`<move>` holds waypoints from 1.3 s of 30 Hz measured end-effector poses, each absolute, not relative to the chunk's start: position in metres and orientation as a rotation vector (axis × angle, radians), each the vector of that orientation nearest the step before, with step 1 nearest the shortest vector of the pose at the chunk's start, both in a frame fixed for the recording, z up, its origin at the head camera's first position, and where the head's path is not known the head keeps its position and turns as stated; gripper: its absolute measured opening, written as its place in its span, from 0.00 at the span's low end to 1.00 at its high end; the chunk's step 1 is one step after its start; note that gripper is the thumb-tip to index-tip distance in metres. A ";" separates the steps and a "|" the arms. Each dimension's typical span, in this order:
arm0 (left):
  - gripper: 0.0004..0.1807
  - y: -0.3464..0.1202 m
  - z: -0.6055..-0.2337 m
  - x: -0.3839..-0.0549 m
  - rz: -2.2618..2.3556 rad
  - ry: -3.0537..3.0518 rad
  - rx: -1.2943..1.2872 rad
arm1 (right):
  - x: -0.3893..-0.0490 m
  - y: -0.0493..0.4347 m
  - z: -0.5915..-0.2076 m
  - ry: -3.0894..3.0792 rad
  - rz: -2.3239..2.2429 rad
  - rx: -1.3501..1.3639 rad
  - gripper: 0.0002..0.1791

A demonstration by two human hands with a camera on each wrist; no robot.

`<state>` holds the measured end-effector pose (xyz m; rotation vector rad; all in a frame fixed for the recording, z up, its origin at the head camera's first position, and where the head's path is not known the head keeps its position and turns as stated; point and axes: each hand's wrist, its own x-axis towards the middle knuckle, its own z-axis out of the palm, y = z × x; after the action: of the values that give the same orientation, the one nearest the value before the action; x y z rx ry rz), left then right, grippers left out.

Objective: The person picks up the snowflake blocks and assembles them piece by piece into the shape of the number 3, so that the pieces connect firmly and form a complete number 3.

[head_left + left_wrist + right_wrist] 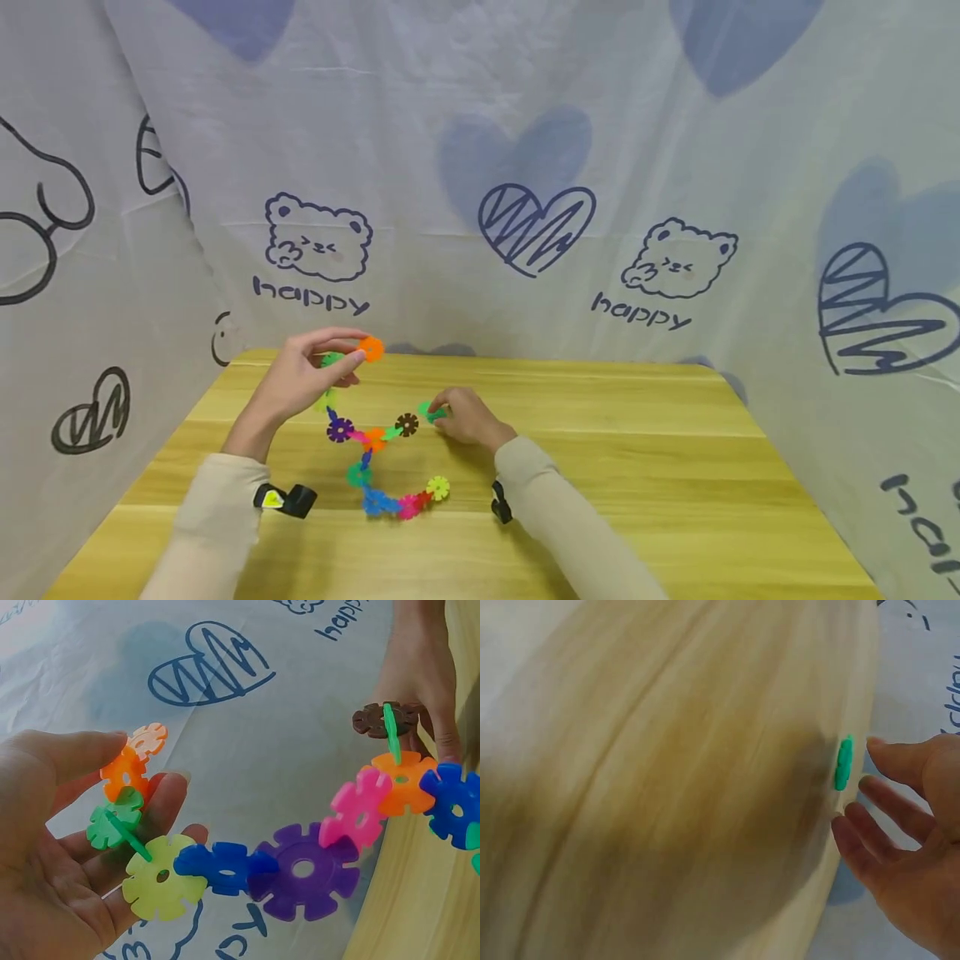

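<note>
My left hand (pixel 303 375) pinches an orange notched plastic disc (pixel 371 348) between thumb and fingers. It ends a chain of interlocking flower-shaped discs, which runs through a yellow disc (pixel 165 877), a blue disc (pixel 225 868) and a purple disc (pixel 304 870). Beyond these the chain forks at another orange disc (pixel 374 440). One branch ends in a brown disc (pixel 407 425), the other in a yellow-green disc (pixel 438 487). Beside a loose green disc (pixel 844 763) on the table, my right hand (pixel 467 417) has its fingers loosely bent, with a gap between them and the disc in the right wrist view.
The wooden table (pixel 637 467) reaches back to a hanging white cloth (pixel 450 275) printed with hearts and bears. The same cloth encloses the left and right sides. A small black camera (pixel 300 500) is strapped on the left wrist.
</note>
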<state>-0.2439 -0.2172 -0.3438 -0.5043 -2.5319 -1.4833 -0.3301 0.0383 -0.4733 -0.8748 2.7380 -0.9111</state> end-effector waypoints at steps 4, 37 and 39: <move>0.20 -0.218 -0.342 -0.244 -1.487 -2.523 -0.512 | -0.331 0.036 -0.478 2.757 -0.885 -0.882 0.11; 0.19 -0.188 -0.327 -0.239 -1.518 -2.475 -0.612 | -0.330 0.092 -0.389 2.539 -1.530 -0.830 0.12; 0.20 -0.183 -0.327 -0.239 -1.532 -2.469 -0.622 | -0.325 0.091 -0.375 2.527 -1.609 -0.845 0.13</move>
<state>-0.2389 -0.1835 -0.3266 -0.6217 -2.4693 -1.5319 -0.3249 0.0915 -0.3754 -0.8446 2.5265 -1.6094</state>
